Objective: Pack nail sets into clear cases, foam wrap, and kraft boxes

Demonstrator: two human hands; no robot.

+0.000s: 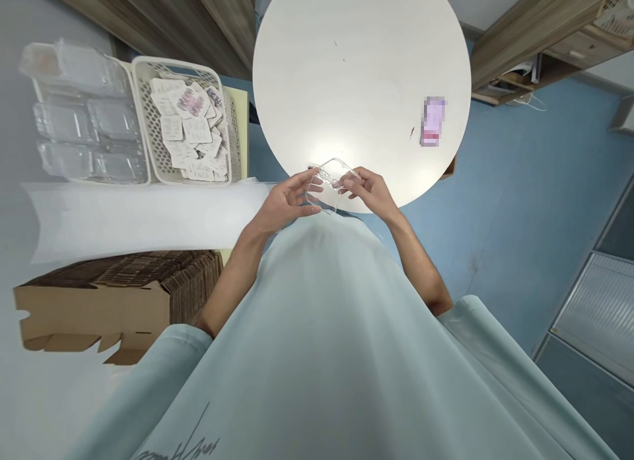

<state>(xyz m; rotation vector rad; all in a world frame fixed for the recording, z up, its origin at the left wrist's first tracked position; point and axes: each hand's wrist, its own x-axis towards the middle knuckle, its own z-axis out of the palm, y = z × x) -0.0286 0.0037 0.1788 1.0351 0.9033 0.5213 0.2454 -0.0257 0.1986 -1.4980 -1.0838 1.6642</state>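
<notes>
Between my hands, at the near edge of the round table, is a clear plastic case (341,164) that looks opened out at its hinge. My left hand (286,201) grips its left side, fingers along the upper part and thumb near the lower edge. On the right, the thumb and fingers of my right hand (372,190) pinch the case near its middle seam. The case is see-through, so its exact outline is hard to make out, and I see nothing inside it.
The white round table (361,70) carries a pixelated pink-purple item (433,121). At left stand a white basket (143,126) of printed cards (195,131), a container of clear plastic boxes (64,121), white sheeting (133,219) and stacked folded cardboard boxes (99,308).
</notes>
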